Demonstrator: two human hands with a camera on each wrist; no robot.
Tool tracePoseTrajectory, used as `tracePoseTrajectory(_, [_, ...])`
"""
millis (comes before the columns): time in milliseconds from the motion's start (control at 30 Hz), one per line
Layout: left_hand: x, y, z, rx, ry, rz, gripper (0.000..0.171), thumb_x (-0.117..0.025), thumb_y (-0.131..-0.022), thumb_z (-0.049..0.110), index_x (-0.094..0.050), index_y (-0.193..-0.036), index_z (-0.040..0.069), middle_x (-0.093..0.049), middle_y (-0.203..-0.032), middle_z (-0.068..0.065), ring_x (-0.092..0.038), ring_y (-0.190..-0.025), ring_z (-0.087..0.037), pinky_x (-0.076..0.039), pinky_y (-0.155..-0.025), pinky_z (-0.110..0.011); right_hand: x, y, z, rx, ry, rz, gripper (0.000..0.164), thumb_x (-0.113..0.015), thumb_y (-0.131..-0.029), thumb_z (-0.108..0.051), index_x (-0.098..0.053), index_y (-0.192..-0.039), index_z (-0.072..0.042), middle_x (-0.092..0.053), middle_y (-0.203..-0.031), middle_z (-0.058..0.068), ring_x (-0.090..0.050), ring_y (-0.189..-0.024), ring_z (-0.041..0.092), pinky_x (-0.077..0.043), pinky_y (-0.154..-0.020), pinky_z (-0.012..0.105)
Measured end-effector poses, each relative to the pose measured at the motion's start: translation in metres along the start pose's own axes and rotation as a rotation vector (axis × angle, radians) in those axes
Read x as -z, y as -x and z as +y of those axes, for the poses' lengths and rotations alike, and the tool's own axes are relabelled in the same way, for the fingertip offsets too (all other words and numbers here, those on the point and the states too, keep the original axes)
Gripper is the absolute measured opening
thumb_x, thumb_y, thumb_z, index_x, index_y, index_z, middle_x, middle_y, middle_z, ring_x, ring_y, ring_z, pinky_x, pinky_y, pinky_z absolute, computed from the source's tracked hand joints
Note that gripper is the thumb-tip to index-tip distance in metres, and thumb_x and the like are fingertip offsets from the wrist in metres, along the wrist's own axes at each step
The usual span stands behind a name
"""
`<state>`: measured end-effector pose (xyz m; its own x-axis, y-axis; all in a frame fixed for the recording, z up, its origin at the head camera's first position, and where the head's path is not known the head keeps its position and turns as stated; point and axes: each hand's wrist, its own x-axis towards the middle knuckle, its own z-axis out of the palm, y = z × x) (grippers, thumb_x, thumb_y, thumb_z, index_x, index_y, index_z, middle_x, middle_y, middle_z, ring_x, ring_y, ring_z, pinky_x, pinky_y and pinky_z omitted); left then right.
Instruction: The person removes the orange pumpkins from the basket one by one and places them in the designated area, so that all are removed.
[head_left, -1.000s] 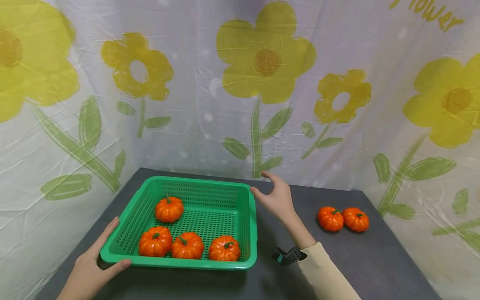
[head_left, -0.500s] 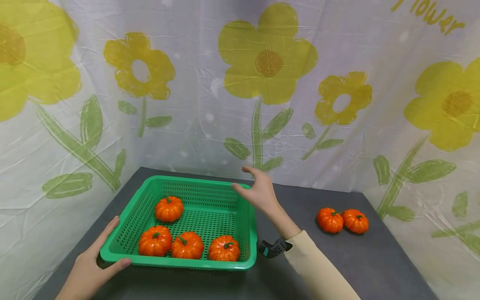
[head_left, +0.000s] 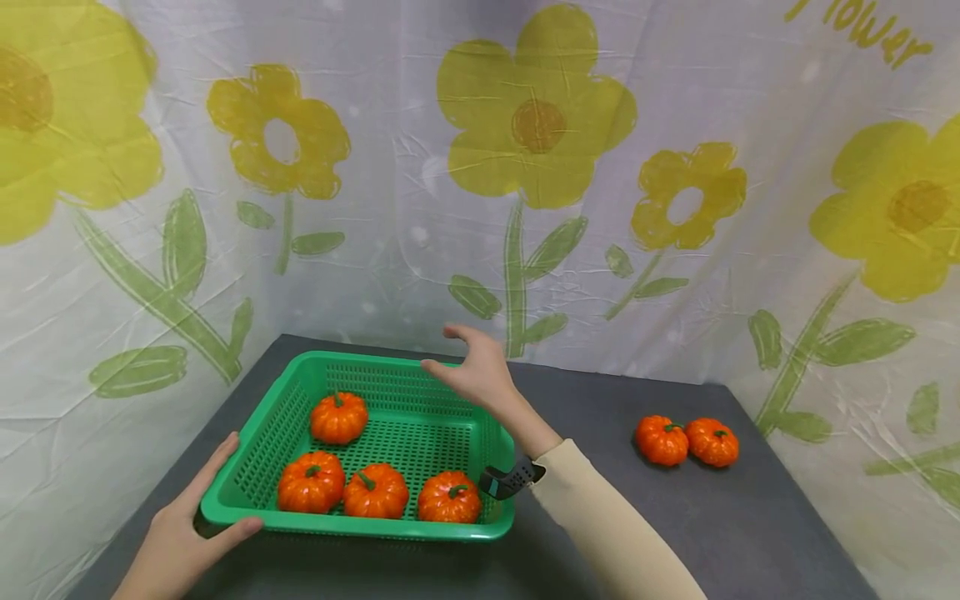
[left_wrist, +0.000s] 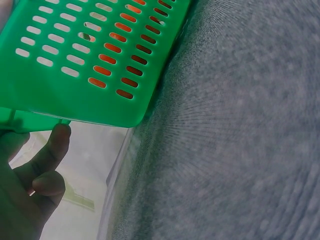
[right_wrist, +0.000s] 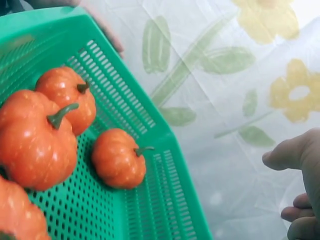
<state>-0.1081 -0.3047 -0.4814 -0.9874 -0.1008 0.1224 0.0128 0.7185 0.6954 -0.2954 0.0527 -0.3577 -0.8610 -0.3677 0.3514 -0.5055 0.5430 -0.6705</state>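
A green plastic basket [head_left: 420, 423] with slotted walls stands at the left of the dark table in the head view. Several small orange pumpkins with green stems lie in it, among them one at the back left [head_left: 339, 418] and one at the near right [head_left: 449, 497]. My left hand [head_left: 180, 529] holds the near left corner of the basket, thumb at the front rim and fingers along the left side; its fingertips meet the rim in the left wrist view. My right hand [head_left: 476, 367], thumb and fingers spread apart and holding nothing, hovers over the basket's back right corner.
Two more pumpkins, one on the left [head_left: 662, 440] and one on the right [head_left: 712, 442], sit side by side on the table [head_left: 622, 508] at the right. A flower-printed cloth [head_left: 375, 250] hangs behind and along both sides.
My right hand has moved left, from beside the basket's right rim to over its back right corner. The left hand, the basket and the pumpkins have stayed put.
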Motion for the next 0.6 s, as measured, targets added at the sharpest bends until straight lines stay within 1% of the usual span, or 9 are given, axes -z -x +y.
tracePoseTrajectory(100, [-0.001, 0.001, 0.000, -0.005, 0.001, 0.009, 0.108, -0.081, -0.095, 0.039, -0.005, -0.171, 0.041, -0.012, -0.177, -0.010, -0.042, -0.137, -0.063, -0.044, -0.093, -0.078, -0.006, -0.006, -0.006, -0.002, 0.012, -0.014, 0.064, -0.079, -0.097, -0.036, -0.059, -0.150, -0.005, -0.065, -0.146, 0.013, -0.056, -0.140, 0.034, -0.051, -0.111, 0.054])
tracePoseTrajectory(133, [-0.001, 0.001, 0.000, -0.007, 0.000, 0.012, 0.108, -0.081, -0.095, 0.039, -0.005, -0.171, 0.042, -0.011, -0.177, -0.006, -0.042, -0.137, -0.062, -0.044, -0.093, -0.078, -0.008, -0.007, -0.008, -0.006, 0.012, -0.017, 0.064, -0.079, -0.097, -0.036, -0.060, -0.149, -0.006, -0.065, -0.146, 0.012, -0.056, -0.140, 0.034, -0.051, -0.111, 0.054])
tracePoseTrajectory(167, [-0.001, 0.001, -0.001, -0.009, 0.001, 0.013, 0.107, -0.081, -0.095, 0.039, -0.005, -0.171, 0.042, -0.009, -0.177, 0.001, -0.043, -0.137, -0.062, -0.044, -0.092, -0.078, -0.010, -0.009, -0.010, -0.012, 0.007, -0.020, 0.064, -0.079, -0.096, -0.037, -0.060, -0.150, -0.006, -0.065, -0.146, 0.012, -0.056, -0.140, 0.034, -0.051, -0.111, 0.054])
tracePoseTrajectory(233, [-0.002, 0.001, -0.001, -0.018, 0.002, 0.023, 0.107, -0.082, -0.095, 0.038, -0.006, -0.171, 0.042, -0.006, -0.174, 0.020, -0.043, -0.137, -0.062, -0.044, -0.092, -0.077, -0.013, -0.012, -0.014, -0.022, -0.001, -0.024, 0.064, -0.079, -0.096, -0.037, -0.060, -0.150, -0.007, -0.065, -0.146, 0.011, -0.056, -0.140, 0.034, -0.051, -0.111, 0.053])
tracePoseTrajectory(300, [-0.002, 0.001, -0.001, -0.027, 0.004, 0.032, 0.107, -0.082, -0.094, 0.037, -0.008, -0.171, 0.042, -0.004, -0.165, 0.037, -0.044, -0.137, -0.061, -0.044, -0.092, -0.077, -0.017, -0.014, -0.017, -0.035, -0.009, -0.030, 0.064, -0.079, -0.096, -0.037, -0.060, -0.150, -0.008, -0.065, -0.146, 0.010, -0.056, -0.140, 0.033, -0.051, -0.111, 0.053])
tracePoseTrajectory(367, [-0.002, 0.001, -0.001, -0.029, 0.005, 0.037, 0.107, -0.083, -0.094, 0.037, -0.008, -0.171, 0.042, -0.005, -0.155, 0.048, -0.043, -0.137, -0.062, -0.044, -0.092, -0.077, -0.022, -0.016, -0.021, -0.049, -0.010, -0.041, 0.064, -0.079, -0.096, -0.037, -0.060, -0.150, -0.009, -0.065, -0.146, 0.009, -0.056, -0.140, 0.032, -0.052, -0.111, 0.052])
tracePoseTrajectory(467, [-0.002, 0.002, -0.002, -0.025, 0.006, 0.036, 0.107, -0.083, -0.094, 0.037, -0.009, -0.171, 0.041, -0.005, -0.151, 0.051, -0.043, -0.137, -0.062, -0.043, -0.092, -0.078, -0.031, -0.019, -0.028, -0.072, -0.010, -0.056, 0.065, -0.079, -0.096, -0.038, -0.060, -0.151, -0.010, -0.065, -0.147, 0.007, -0.057, -0.139, 0.029, -0.053, -0.110, 0.049])
tracePoseTrajectory(567, [-0.002, 0.002, -0.002, -0.024, 0.007, 0.040, 0.107, -0.083, -0.094, 0.037, -0.010, -0.172, 0.040, -0.006, -0.153, 0.050, -0.043, -0.138, -0.061, -0.043, -0.092, -0.078, -0.041, -0.021, -0.033, -0.095, -0.008, -0.074, 0.066, -0.080, -0.095, -0.040, -0.059, -0.152, -0.012, -0.065, -0.148, 0.004, -0.058, -0.139, 0.027, -0.055, -0.108, 0.046])
tracePoseTrajectory(600, [-0.002, 0.002, -0.002, -0.022, 0.008, 0.038, 0.107, -0.083, -0.094, 0.037, -0.010, -0.172, 0.040, -0.005, -0.157, 0.045, -0.043, -0.138, -0.062, -0.043, -0.092, -0.078, -0.045, -0.022, -0.035, -0.100, -0.013, -0.078, 0.066, -0.080, -0.095, -0.040, -0.060, -0.151, -0.013, -0.065, -0.147, 0.004, -0.058, -0.138, 0.027, -0.056, -0.107, 0.045])
